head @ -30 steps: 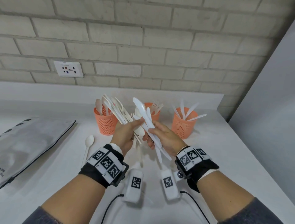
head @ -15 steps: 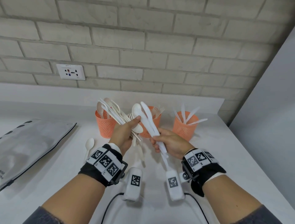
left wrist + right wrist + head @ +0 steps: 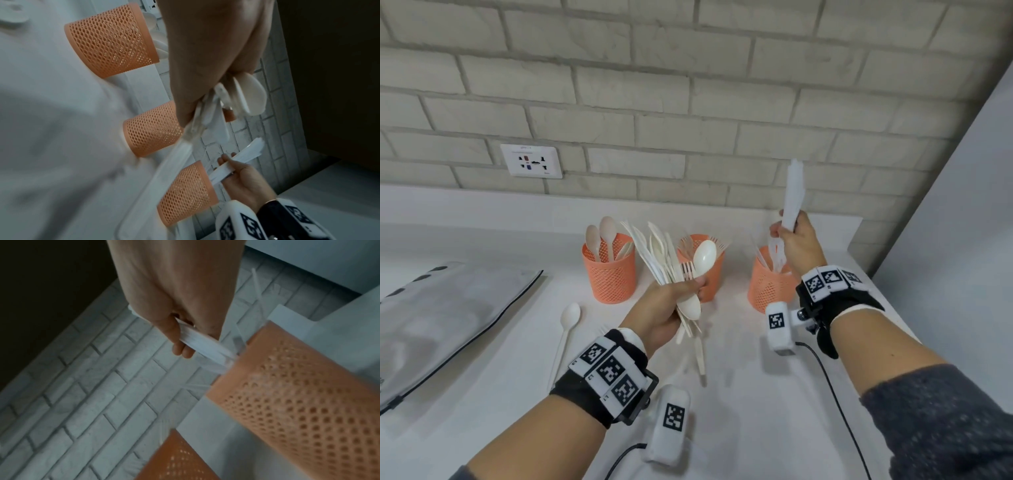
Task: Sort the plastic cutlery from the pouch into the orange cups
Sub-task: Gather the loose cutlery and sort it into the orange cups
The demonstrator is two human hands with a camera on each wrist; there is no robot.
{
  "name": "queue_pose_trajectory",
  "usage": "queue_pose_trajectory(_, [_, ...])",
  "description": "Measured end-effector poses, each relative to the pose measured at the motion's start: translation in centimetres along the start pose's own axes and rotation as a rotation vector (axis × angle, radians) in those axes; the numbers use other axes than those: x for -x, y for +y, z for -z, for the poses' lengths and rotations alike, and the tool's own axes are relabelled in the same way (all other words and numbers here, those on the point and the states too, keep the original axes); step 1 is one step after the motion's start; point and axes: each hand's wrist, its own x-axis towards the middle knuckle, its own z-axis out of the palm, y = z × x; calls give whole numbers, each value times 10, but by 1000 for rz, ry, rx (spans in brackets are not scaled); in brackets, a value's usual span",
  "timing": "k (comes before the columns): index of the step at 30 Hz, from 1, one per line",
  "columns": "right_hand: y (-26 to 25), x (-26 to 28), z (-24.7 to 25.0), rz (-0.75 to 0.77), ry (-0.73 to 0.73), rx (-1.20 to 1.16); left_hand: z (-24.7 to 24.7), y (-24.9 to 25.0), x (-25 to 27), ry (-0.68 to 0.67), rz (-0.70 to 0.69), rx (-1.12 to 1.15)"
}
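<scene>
White plastic knives [image 3: 792, 195] upright in the right hand's [image 3: 796, 245] closed grip, tips entering the right orange cup [image 3: 768, 289] directly below; left hand [image 3: 669, 308] clutches the mixed bundle [image 3: 671, 260], release next.

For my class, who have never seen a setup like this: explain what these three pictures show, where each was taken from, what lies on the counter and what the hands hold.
No machine here: a person sorts cutlery with bare hands, wearing patterned wristbands and small cameras. The wide picture comes from a head camera looking down; the other two look along each wrist at the fingers.

On the white counter stand three orange mesh cups: the left cup holds spoons, the middle cup forks, the right cup knives. A grey pouch and a loose spoon lie to the left.

The left hand grips a mixed bundle of cutlery. The right hand holds a few knives upright over the right cup, their lower ends at its mouth.
</scene>
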Motion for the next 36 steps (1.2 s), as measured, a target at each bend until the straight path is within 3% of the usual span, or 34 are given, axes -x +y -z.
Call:
queue_pose_trajectory(3, [13,-1,-4,-89,33,37,-2,1,3,-42,-16,-39])
queue_pose_trajectory(10, [26,-3,-10,-47,29,211,-1,2,4,-23,21,-57])
queue_pose_trajectory(12, [20,-1,-12,71,104,243,-3,1,6,-37,-3,-74])
queue_pose_trajectory(15, [-5,10,-19,435,215,322,-3,-2,5,18,-39,-129])
queue_pose_trajectory(17, [-26,24,-31,591,157,268,-5,-5,4,65,-80,-151])
queue_pose_trajectory(21, [-55,74,-64,471,-392,187,-8,-7,6,68,-202,-180])
queue_pose_trajectory(22, [-56,85,-73,446,-468,222,-8,-7,6,55,-231,-204])
queue_pose_trajectory(28, [-48,108,-97,489,-405,387,3,-7,12,-38,-199,-213])
queue_pose_trajectory(36, [-47,102,-96,264,-458,155,17,3,20,-89,-90,3])
